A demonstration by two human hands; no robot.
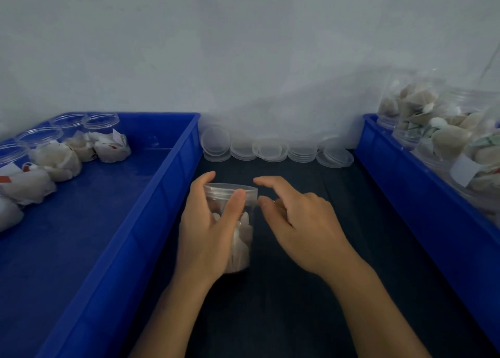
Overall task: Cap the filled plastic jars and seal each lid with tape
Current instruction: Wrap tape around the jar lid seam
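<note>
Lying on their sides, several filled, uncapped jars (pixel 67 152) line the far left of a blue tray (pixel 113 222) at the desk's left edge, their white packets showing at the open mouths. Between the two trays, on the dark desk (pixel 324 290), the left hand (pixel 208 230) grips a clear plastic jar (pixel 240 238) that stands upright, thumb on the near side and fingers (pixel 203 179) curled round the far side; a clear lid (pixel 230 191) sits on its top. The right hand (pixel 303 222) hovers just beside the lid's right edge, its fingers loosely bent and holding nothing. Stacks of spare lids (pixel 273 149) rest along the wall behind. At right, a second blue tray (pixel 405 195) carries more filled jars (pixel 438 130) piled on their sides.
</note>
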